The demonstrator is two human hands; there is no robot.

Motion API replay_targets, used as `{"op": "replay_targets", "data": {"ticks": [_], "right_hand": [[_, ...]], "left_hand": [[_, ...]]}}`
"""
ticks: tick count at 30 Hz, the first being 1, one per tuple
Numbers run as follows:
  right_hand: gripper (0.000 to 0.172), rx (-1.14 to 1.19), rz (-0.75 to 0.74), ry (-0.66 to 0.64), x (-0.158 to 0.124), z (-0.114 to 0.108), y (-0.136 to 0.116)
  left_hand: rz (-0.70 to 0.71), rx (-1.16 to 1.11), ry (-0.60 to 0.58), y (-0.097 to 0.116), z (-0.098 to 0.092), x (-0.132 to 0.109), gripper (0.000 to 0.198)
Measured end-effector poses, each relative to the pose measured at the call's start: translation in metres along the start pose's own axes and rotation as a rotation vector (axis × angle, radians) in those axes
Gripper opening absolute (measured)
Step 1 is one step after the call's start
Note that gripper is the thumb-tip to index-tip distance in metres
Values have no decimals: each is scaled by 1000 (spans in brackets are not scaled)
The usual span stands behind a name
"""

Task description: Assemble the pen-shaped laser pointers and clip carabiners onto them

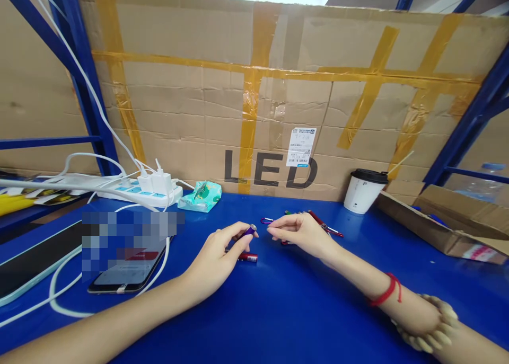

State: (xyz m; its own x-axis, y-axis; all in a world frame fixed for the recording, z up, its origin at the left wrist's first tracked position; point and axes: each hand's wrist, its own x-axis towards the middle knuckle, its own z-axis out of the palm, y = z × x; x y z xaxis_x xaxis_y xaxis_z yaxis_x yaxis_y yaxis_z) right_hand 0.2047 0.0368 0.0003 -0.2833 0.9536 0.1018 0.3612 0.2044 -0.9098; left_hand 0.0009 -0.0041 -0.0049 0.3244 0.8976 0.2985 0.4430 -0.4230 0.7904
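My left hand (217,255) is closed around a small purple metal cylinder (250,230) with a silvery end, which looks like a mini flashlight. Just below those fingers a similar red cylinder (248,257) lies on the blue table, partly covered by the hand. My right hand (298,231) is a short way to the right, thumb and fingers pinched together; anything between the tips is too small to make out. A purple carabiner (266,221) shows right behind its fingertips. Several more red and green metal pieces (332,230) lie beyond that hand, mostly hidden by it.
A phone (127,268) and white cables lie at left, before a power strip (155,194) with plugs. A tissue pack (201,196) and a lidded paper cup (363,192) stand at the back. An open cardboard box (437,229) is at right. Cardboard (178,115) walls the far edge.
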Motion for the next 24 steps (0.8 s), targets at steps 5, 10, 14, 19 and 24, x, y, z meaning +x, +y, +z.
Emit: {"op": "replay_targets", "data": {"ticks": [5, 10, 14, 19, 24], "right_hand": [[32, 224, 88, 67, -4, 2, -7], [39, 559, 145, -21, -10, 7, -12], [32, 639, 145, -86, -15, 13, -12], [22, 449, -41, 13, -20, 18, -17], [17, 293, -170, 7, -22, 18, -24]], "left_hand": [[-3, -70, -18, 3, 2, -1, 26], [5, -152, -24, 2, 6, 0, 25], [40, -72, -23, 1, 5, 0, 24], [65, 75, -34, 1, 4, 0, 24], [85, 145, -7, 1, 3, -1, 27]]}}
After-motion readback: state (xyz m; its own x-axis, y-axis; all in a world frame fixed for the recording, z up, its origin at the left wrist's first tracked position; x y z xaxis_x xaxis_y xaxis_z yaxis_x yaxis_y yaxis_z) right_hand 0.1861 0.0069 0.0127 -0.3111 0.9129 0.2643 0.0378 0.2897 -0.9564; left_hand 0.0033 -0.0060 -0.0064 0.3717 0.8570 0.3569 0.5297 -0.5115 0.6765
